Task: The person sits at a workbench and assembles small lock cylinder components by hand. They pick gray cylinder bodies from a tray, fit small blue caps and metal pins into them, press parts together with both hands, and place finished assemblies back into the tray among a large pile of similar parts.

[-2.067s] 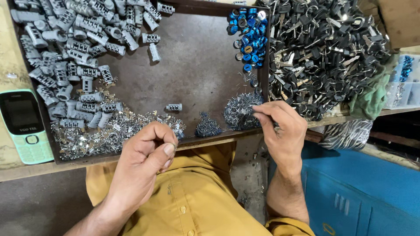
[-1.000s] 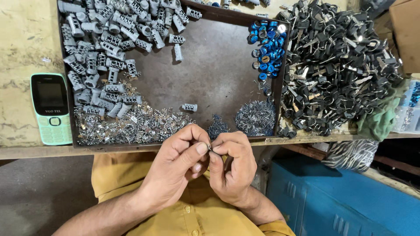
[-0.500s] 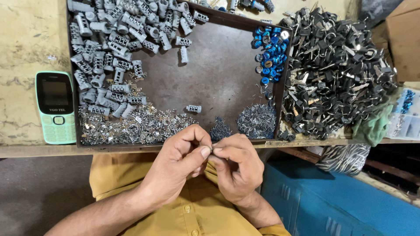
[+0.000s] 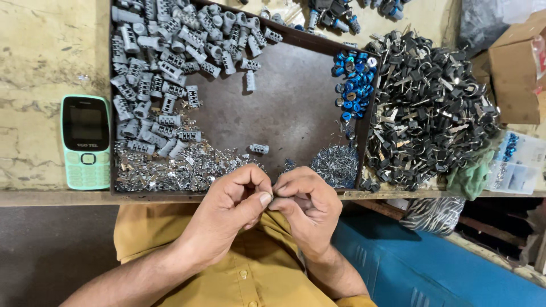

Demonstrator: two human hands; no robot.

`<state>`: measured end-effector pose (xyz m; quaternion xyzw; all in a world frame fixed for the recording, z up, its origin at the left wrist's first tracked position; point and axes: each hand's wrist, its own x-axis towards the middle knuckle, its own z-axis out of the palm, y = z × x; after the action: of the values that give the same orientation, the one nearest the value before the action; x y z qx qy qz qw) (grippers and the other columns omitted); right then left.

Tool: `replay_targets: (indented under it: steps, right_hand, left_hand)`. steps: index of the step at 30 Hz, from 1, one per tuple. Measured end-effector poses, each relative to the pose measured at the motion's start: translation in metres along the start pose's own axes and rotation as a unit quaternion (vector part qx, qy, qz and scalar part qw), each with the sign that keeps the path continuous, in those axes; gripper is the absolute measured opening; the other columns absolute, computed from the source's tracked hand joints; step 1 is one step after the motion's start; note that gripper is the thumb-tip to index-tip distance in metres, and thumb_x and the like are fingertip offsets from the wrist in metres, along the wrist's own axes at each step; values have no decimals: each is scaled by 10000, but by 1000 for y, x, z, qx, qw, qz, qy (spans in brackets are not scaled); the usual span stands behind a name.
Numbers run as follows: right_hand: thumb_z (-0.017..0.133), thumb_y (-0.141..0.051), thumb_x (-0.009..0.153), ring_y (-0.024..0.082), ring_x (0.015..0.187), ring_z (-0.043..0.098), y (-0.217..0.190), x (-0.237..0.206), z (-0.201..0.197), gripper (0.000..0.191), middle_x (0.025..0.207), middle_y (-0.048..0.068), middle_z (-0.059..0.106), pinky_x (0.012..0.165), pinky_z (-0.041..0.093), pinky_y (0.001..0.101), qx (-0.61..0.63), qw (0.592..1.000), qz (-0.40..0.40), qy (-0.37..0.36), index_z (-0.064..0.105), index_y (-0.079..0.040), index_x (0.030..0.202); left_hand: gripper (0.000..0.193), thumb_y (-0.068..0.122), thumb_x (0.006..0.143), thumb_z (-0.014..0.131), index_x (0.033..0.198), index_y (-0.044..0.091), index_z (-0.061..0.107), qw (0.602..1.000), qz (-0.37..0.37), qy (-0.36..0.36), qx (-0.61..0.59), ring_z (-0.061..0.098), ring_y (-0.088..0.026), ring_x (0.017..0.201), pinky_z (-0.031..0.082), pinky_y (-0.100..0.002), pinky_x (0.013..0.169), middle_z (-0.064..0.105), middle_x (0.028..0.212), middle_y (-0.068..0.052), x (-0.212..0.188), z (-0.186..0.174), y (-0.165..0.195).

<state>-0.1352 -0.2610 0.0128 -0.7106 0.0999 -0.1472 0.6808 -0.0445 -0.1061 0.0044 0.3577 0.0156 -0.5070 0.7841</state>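
Tiny part (barely visible) pinched between left hand and right hand over worn tray.

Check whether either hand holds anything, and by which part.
Both hands, left and right, pinch something tiny between thumb and fingers where the fingertips meet, above the tray edge. The fingers hide the thing, so the part gripped cannot be told.

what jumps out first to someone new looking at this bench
The heap of black-headed metal keys at the right of the bench draws the eye first, beside the dark tray with grey cylindrical metal parts piled at its upper left and small blue caps along its right edge. At the tray's near edge, the left hand and right hand meet fingertip to fingertip; what they pinch is too small to tell. A mint-green push-button phone lies left of the tray.
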Motion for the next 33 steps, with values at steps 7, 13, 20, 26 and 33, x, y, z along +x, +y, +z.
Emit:
replay_targets:
  steps: [7, 13, 20, 26, 33]
  right_hand:
    - [815, 37, 813, 155, 828, 647, -27, 51, -8, 292, 1061, 87, 672, 744, 529, 265, -375, 926, -36, 27, 714, -47, 1074]
    - [817, -1, 802, 303, 913, 624, -24, 81, 23, 351, 1000, 94, 650, 799, 477, 393, -517, 832, -152, -131, 716, -62, 1132]
    - [725, 118, 868, 213, 937, 642, -23, 43, 0, 295, 1069, 140, 635, 806, 528, 322, -187, 981, -40, -18, 674, -9, 1129]
    - [706, 136, 923, 234, 1006, 714, 13, 5, -4, 228, 1127, 232, 695, 893, 597, 328, 182, 979, 87, 38, 642, 49, 1123]
    - [685, 122, 931, 245, 1061, 700, 10, -4, -10, 198, 1152, 205, 680, 938, 583, 323, 141, 988, 55, 4, 716, 70, 1120]
  left_hand:
    - [46, 27, 997, 588, 958, 38, 566, 997, 60, 23, -52, 397, -52, 626, 332, -227, 546, 469, 749, 36, -11, -19, 15]
    - [32, 16, 992, 583, 967, 30, 569, 994, 96, 44, -26, 427, -64, 668, 351, -224, 580, 504, 801, 17, -13, -24, 17]
    - [69, 42, 965, 643, 931, 42, 583, 996, 68, 27, 53, 391, -19, 642, 316, -204, 538, 487, 784, 53, -15, -22, 17]
    - [113, 109, 989, 670, 928, 47, 597, 997, 40, -16, 65, 397, -15, 637, 319, -201, 537, 491, 758, 60, -5, -16, 9]
    - [108, 113, 986, 664, 928, 45, 604, 998, 12, -13, 56, 424, -22, 632, 347, -210, 537, 507, 755, 52, -1, -9, 7]
